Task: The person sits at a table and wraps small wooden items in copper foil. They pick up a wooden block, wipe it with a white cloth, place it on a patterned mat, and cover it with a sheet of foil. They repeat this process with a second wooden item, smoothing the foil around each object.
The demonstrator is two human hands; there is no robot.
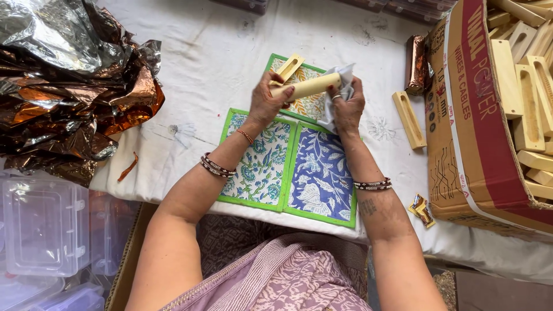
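The carton (pixel 461 115) at right is full of wooden blocks (pixel 530 75); clear plastic boxes (pixel 43 224) sit lower left. Above the mats (pixel 288 167) mid-bench, the left hand (pixel 266 101) has its fingers wrapped round a wooden roll (pixel 305 86), while the right hand (pixel 347 106) pinches a cloth (pixel 344 78) against its end. Foil (pixel 69 86) crowds the left edge; bare sheet (pixel 201 57) lies between.

Red-and-brown printed cardboard box (pixel 461 115) at right, clear plastic cases (pixel 43 224) lower left

a white cloth (pixel 213 52), smudged and creased, covers the bench under even, soft light. crumpled brown foil (pixel 69 86) lies at its left edge, clear plastic boxes (pixel 43 224) below.
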